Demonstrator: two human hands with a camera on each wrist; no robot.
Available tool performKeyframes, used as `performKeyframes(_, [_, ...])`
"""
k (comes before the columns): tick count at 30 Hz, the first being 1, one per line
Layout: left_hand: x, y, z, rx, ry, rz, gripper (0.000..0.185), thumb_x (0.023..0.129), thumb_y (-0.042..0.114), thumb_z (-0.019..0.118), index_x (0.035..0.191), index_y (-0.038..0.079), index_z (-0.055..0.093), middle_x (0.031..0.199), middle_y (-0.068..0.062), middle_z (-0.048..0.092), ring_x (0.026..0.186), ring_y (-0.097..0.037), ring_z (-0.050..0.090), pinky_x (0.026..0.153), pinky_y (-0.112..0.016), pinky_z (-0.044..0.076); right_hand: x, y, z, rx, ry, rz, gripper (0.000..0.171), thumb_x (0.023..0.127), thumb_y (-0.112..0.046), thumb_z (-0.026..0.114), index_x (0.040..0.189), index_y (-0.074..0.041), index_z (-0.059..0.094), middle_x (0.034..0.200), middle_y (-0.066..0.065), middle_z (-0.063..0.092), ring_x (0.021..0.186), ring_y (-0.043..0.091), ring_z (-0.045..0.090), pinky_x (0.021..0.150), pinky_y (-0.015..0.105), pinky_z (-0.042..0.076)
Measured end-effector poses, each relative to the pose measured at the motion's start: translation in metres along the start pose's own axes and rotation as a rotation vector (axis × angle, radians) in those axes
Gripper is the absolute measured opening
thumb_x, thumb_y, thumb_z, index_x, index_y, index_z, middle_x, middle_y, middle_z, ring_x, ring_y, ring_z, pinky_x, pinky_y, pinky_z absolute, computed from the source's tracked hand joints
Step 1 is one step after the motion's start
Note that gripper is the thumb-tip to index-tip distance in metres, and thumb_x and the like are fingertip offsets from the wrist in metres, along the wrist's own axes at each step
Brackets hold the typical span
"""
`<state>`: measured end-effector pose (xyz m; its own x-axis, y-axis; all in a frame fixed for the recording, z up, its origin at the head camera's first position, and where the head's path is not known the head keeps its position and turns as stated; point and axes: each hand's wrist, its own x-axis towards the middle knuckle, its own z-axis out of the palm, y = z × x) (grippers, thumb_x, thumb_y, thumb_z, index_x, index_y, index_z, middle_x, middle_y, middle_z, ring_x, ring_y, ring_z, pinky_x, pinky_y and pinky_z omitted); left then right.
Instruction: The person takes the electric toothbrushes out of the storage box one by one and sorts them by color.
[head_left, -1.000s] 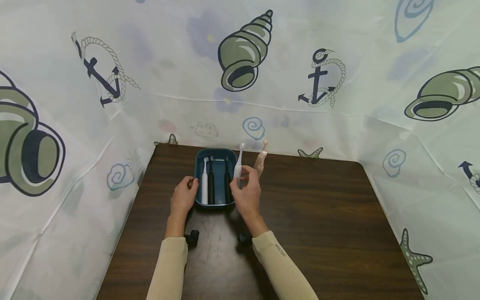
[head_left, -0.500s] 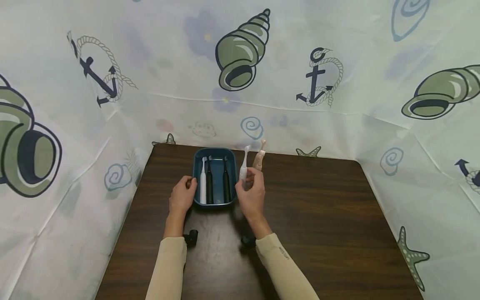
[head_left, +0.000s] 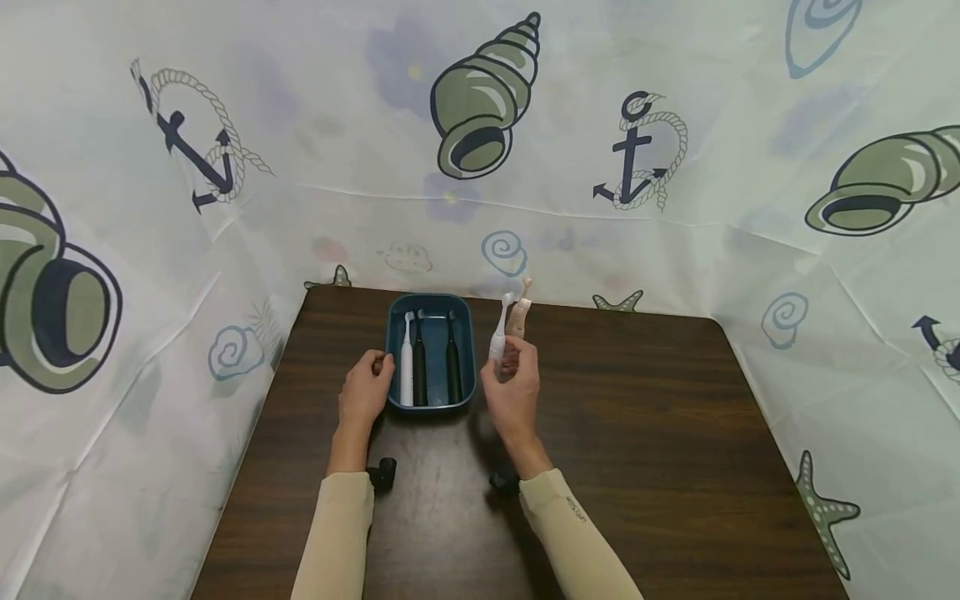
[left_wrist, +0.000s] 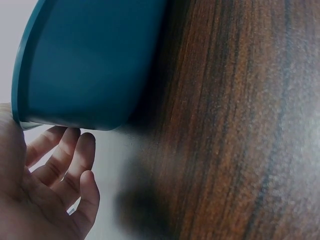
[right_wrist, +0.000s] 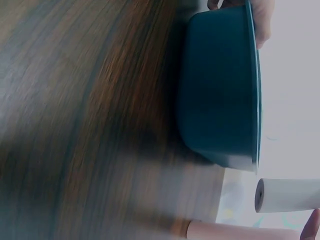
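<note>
i hold the slim white electric toothbrush (head_left: 498, 340) upright in my right hand (head_left: 513, 394), fingers pinched round its handle, just right of the dark teal plastic tray (head_left: 465, 350). i judge it's mid-transfer; the next move calls for a steady carry clear of the pink toothbrush (head_left: 519, 312) standing behind. my left hand (head_left: 365, 398) rests on the tray's left rim, fingers loosely curled. three brushes lie in the tray on the dark wooden worktop (head_left: 637, 433): one white, two black.

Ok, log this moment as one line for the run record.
right hand: holds white toothbrush upright beside tray | left hand: at blue tray left rim | tray: three brushes | pink toothbrush: behind white one
</note>
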<state>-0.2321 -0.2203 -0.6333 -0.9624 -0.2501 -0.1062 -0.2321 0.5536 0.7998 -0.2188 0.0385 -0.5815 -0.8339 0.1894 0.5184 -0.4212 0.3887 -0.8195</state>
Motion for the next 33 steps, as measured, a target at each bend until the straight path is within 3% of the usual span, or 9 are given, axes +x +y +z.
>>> performKeyframes(8, [0.002, -0.004, 0.003, -0.011, 0.000, -0.001, 0.050, 0.112, 0.055, 0.044, 0.142, 0.020, 0.062, 0.126, -0.006, 0.070, 0.110, -0.033, 0.065, 0.097, -0.061, 0.046, -0.001, 0.005, -0.011, -0.011, 0.023, 0.046, 0.046, 0.093, 0.001, 0.076, 0.135, -0.009, 0.061, 0.118, 0.012, 0.063, 0.094, 0.026, 0.064, 0.081, 0.048, 0.060])
performKeyframes(18, [0.001, -0.002, 0.002, -0.021, 0.001, -0.009, 0.050, 0.112, 0.057, 0.043, 0.141, 0.021, 0.062, 0.125, -0.006, 0.069, 0.107, -0.032, 0.063, 0.095, -0.058, 0.046, 0.003, -0.004, -0.017, 0.034, 0.104, 0.077, 0.044, 0.089, 0.013, 0.074, 0.131, 0.006, 0.060, 0.114, 0.027, 0.059, 0.093, 0.048, 0.062, 0.081, 0.067, 0.055])
performKeyframes(24, [0.001, 0.001, 0.000, -0.025, -0.001, -0.008, 0.051, 0.111, 0.057, 0.043, 0.141, 0.020, 0.062, 0.125, -0.006, 0.070, 0.108, -0.033, 0.064, 0.095, -0.060, 0.046, 0.004, -0.023, -0.024, 0.019, 0.113, 0.076, 0.042, 0.089, 0.015, 0.071, 0.129, 0.010, 0.059, 0.114, 0.027, 0.060, 0.094, 0.046, 0.062, 0.081, 0.065, 0.055])
performKeyframes(33, [0.000, -0.001, 0.001, -0.019, -0.008, -0.011, 0.054, 0.111, 0.061, 0.042, 0.143, 0.021, 0.062, 0.125, -0.006, 0.070, 0.106, -0.032, 0.064, 0.094, -0.058, 0.046, 0.008, -0.016, -0.032, 0.028, 0.144, 0.086, 0.042, 0.087, 0.017, 0.070, 0.128, 0.013, 0.058, 0.113, 0.029, 0.059, 0.094, 0.049, 0.061, 0.082, 0.069, 0.052])
